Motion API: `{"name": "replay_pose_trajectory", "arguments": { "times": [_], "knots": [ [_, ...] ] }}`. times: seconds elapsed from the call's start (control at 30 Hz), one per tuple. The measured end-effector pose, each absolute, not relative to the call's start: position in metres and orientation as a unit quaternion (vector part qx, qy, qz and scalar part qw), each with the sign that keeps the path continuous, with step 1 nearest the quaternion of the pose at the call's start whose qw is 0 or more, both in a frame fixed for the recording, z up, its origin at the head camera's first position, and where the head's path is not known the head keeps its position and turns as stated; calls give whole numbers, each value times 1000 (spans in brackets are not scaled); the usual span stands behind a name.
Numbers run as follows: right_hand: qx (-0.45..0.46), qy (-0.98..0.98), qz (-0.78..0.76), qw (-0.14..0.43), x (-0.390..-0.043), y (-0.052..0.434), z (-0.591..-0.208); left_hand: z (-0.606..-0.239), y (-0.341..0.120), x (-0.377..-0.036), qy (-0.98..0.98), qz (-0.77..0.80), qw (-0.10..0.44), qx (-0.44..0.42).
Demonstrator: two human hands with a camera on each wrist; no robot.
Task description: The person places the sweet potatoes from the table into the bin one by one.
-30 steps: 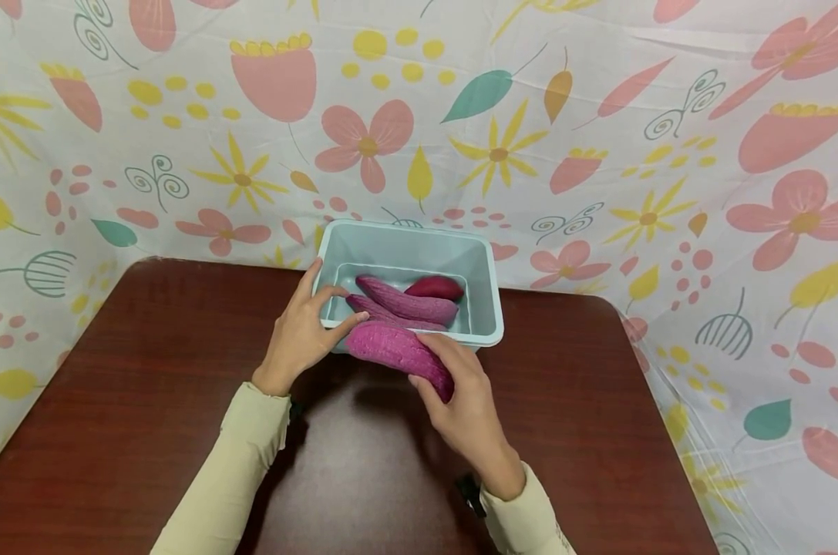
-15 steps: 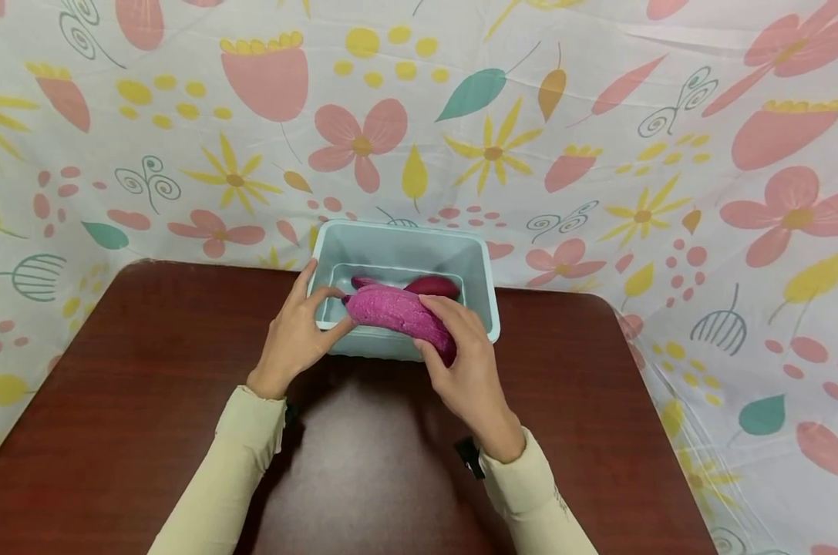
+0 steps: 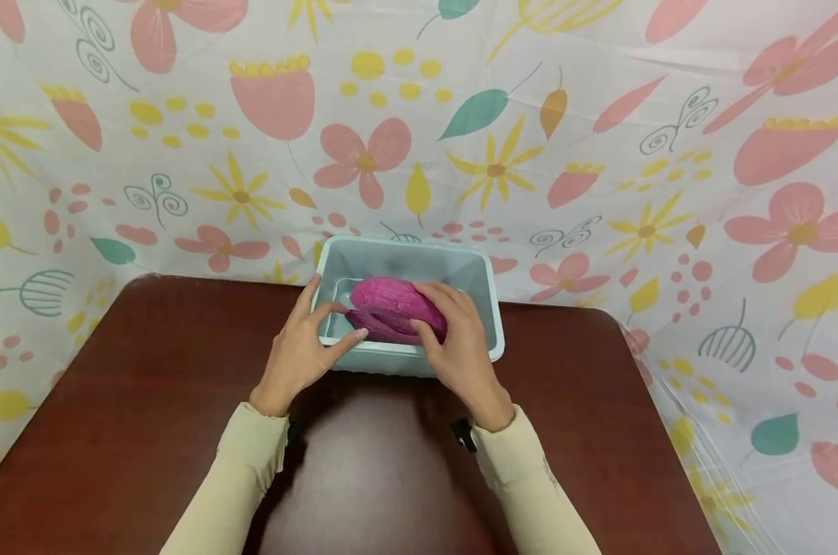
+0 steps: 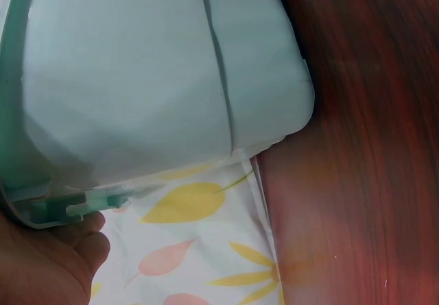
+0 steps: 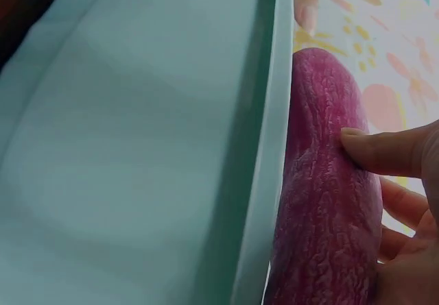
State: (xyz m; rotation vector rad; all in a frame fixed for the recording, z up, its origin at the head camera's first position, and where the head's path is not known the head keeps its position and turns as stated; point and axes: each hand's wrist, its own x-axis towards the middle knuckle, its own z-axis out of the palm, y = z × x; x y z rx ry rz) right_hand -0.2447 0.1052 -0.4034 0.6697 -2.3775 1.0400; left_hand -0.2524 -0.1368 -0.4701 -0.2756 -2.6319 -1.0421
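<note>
A magenta, wrinkled purple sweet potato (image 3: pixel 391 294) is in my right hand (image 3: pixel 463 354), low over the light blue plastic bin (image 3: pixel 391 362). The thumb lies on its near side and the fingers on its far side. In the right wrist view this sweet potato (image 5: pixel 326 175) shows just past the bin's rim. Beneath it, inside the bin, part of another sweet potato (image 3: pixel 380 327) shows; anything further under the held one is hidden. My left hand (image 3: pixel 294 354) grips the bin's front left corner, fingers spread along the rim. The left wrist view shows the bin's outer wall (image 4: pixel 137 79).
The bin stands at the back of a dark reddish-brown wooden table (image 3: pixel 148 401). Right behind it hangs a white cloth (image 3: pixel 419 100) printed with flowers and leaves, which also runs along both sides.
My right hand has carried the sweet potato from in front of the bin's near rim, up and forward to over its inside. The left hand has stayed at the bin's corner.
</note>
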Motion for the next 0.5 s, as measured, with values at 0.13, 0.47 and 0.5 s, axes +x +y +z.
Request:
{"name": "replay_pose_trajectory", "arguments": {
  "times": [0.13,0.47,0.5],
  "knots": [
    [243,-870,365,227,-253,102,-400,-470,-136,-251,-916,-360,146,-95],
    [252,-879,352,200,-276,97,-395,-471,-135,-250,-917,-359,148,-95],
    [252,-880,352,198,-279,97,-395,-471,-135,-250,-917,-359,147,-95]
  ]
}}
